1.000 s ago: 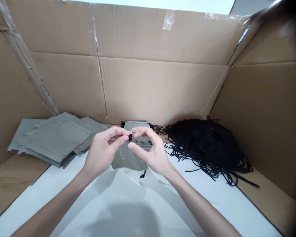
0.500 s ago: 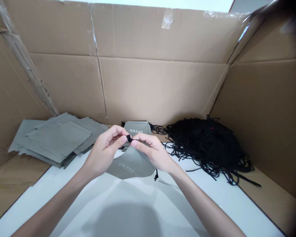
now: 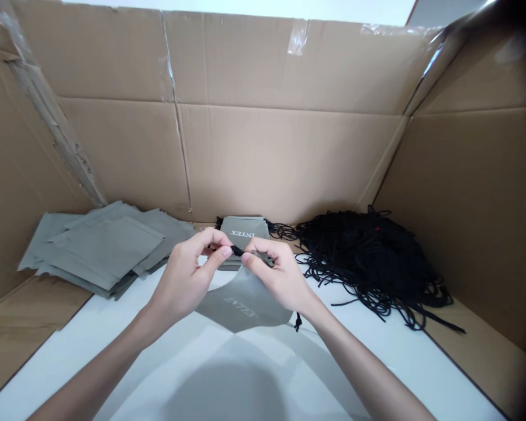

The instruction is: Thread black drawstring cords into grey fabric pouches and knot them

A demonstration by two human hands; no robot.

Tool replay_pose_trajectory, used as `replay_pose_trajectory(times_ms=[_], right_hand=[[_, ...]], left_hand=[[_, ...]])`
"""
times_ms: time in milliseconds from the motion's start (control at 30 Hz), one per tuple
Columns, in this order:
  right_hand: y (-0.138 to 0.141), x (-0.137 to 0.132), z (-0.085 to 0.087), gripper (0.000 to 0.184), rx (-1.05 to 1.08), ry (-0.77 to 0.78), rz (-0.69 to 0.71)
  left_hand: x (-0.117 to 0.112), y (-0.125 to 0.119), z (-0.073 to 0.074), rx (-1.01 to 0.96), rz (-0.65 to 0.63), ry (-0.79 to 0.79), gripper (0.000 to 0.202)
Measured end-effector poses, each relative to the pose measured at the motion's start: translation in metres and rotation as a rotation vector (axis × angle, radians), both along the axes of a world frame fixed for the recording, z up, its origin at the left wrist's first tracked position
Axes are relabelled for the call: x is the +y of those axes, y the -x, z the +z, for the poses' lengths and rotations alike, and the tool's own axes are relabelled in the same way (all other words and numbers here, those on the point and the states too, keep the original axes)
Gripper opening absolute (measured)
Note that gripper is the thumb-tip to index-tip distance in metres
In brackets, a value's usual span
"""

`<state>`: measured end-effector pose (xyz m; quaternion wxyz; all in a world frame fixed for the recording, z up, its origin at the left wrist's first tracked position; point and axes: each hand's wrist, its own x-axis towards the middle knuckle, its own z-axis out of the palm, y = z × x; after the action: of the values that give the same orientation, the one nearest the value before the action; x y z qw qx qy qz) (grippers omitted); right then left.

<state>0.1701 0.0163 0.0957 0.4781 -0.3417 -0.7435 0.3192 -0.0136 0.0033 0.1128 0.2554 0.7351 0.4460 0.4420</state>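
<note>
Between my two hands a knotted black cord [image 3: 237, 251] is pinched, above the white table. My left hand [image 3: 196, 263] grips one end of the knot with thumb and forefinger. On the other side, my right hand [image 3: 277, 270] pinches the cord close to the bag's edge. Below them hangs a grey drawstring bag [image 3: 245, 304] with pale lettering, its lower corner pointing toward me. A second black cord knot [image 3: 298, 321] dangles from the bag's right side, under my right wrist.
Loose grey bags [image 3: 109, 248] lie piled at the left. Finished-looking bags with cords form a neat stack [image 3: 244, 227] behind my hands. A heap of black cords [image 3: 368, 257] spreads at the right. Cardboard walls [image 3: 289, 158] enclose the white table [image 3: 219, 374] at back and sides.
Both hands have shifted slightly right and down with the bag. The fingertips are a little farther apart, and more of the black knot shows between them.
</note>
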Motion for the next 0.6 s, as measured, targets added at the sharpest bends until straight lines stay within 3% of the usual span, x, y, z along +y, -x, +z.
replay_pose_trajectory(times_ms=[133, 200, 367, 600], right_hand=[[-0.0006, -0.0012, -0.0001, 0.015, 0.084, 0.036, 0.096], [-0.0012, -0.001, 0.0001, 0.02, 0.064, 0.022, 0.121], [-0.0034, 0.0015, -0.0004, 0.017, 0.052, -0.12, 0.052], [-0.0039, 0.0012, -0.0027, 0.012, 0.082, -0.029, 0.105]], left_hand=[[0.0008, -0.0007, 0.0016, -0.008, -0.073, -0.109, 0.017], [0.0012, -0.0006, 0.002, 0.0, -0.075, -0.117, 0.018], [-0.0005, 0.0006, 0.0008, 0.041, -0.037, -0.116, 0.014], [-0.0017, -0.0015, -0.0009, 0.0, -0.01, -0.128, 0.013]])
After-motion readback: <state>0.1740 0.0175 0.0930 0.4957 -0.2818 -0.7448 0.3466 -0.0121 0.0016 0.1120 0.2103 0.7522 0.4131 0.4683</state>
